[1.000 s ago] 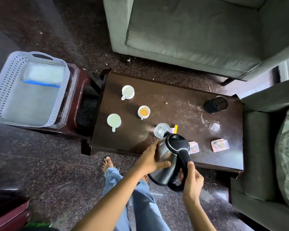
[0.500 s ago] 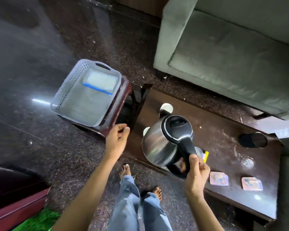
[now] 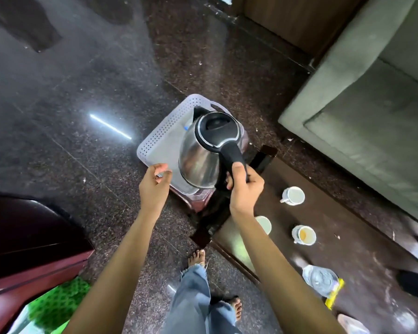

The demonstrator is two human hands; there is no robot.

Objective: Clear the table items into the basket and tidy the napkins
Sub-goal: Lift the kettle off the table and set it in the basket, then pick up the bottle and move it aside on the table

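- Kettle (image 3: 203, 153) hangs over the basket (image 3: 155, 143), right hand (image 3: 245, 191) wrapped round its black handle (image 3: 232, 153).
- Steel body looks stiff, slippery, probably heavy; the handle is safest.
- Left hand (image 3: 153, 186) beside it, loosely curled, empty.

Floor (image 3: 82, 92): dark speckled stone, polished; I note one bright streak of reflected light (image 3: 110, 126) on it. Grey-green sofa (image 3: 372, 104) upper right, wood panel (image 3: 299, 18) beyond it. Dark wooden table (image 3: 362, 256) before the sofa. Maroon furniture (image 3: 29, 237) lower left, green patterned mat (image 3: 58, 302) just beside it.
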